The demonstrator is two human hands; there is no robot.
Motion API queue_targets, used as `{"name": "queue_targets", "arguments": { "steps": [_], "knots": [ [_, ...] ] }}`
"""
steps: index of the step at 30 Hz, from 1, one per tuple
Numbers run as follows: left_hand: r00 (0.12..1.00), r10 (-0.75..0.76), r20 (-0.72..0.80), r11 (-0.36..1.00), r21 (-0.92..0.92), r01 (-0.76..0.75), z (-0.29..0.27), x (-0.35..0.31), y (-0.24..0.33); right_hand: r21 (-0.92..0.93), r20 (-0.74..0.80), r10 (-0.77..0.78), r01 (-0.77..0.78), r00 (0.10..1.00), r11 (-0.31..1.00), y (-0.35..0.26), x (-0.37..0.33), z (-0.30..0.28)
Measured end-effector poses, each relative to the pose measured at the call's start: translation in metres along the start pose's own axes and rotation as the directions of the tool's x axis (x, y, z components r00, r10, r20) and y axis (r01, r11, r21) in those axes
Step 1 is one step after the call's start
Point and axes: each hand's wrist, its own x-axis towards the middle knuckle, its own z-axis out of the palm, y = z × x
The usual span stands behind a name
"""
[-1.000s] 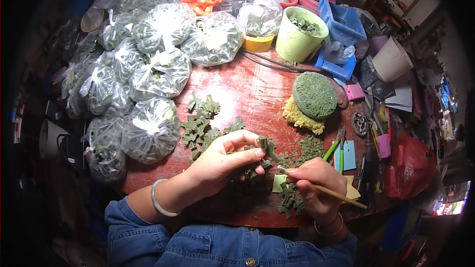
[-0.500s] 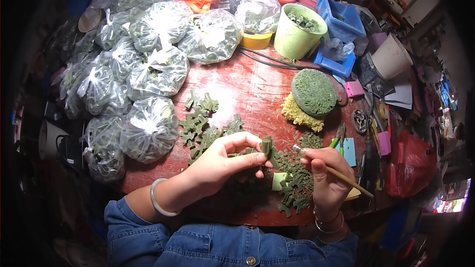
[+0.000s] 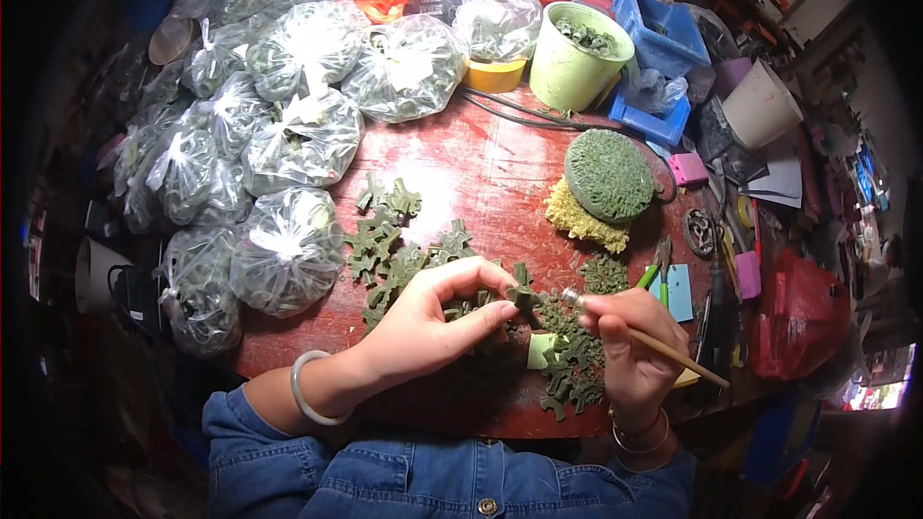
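My left hand pinches a small dark green branched piece between thumb and forefinger. In my right hand is a slim tool with a wooden handle. Its pale metal tip points at the green piece, with a small gap between them. Similar green branched pieces lie beyond my left hand. Under and between the hands spreads another heap of green pieces, partly hidden by my fingers. A light green paper slip shows among them.
Tied clear bags of green pieces crowd the left side of the red table. A round green block rests on a yellow sponge-like block. Behind stand a light green bucket and blue baskets. Green-handled pliers lie right.
My right hand has shifted the tool tip slightly left, closer to the green piece. The piece has turned in my left fingers and sits a little differently.
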Motion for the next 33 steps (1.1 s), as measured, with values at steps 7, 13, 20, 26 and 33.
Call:
{"name": "queue_targets", "arguments": {
  "steps": [7, 13, 20, 26, 33],
  "knots": [
    [0.959, 0.281, -0.028, 0.915, 0.311, -0.259, 0.001, 0.001, 0.000, -0.072, -0.040, -0.013, 0.010, 0.999, 0.997, -0.005, 0.000, 0.001],
    [0.936, 0.351, 0.007, 0.900, 0.273, -0.339, -0.002, 0.003, -0.004, -0.022, 0.080, 0.088, -0.087, 0.993, 0.996, -0.007, -0.003, 0.002],
    [0.886, 0.459, 0.062, 0.832, 0.321, -0.454, 0.003, 0.002, 0.001, 0.199, 0.304, 0.262, -0.330, 0.916, 0.923, 0.001, 0.004, 0.009],
    [0.957, 0.289, 0.033, 0.924, 0.251, -0.288, 0.009, -0.001, 0.002, 0.222, 0.260, 0.334, -0.393, 0.906, 0.892, -0.002, 0.006, 0.007],
    [0.965, -0.250, 0.081, 0.912, -0.315, 0.263, 0.003, 0.002, 0.008, 0.262, 0.200, 0.363, -0.406, 0.910, 0.875, -0.001, 0.003, 0.005]
  ]
}}
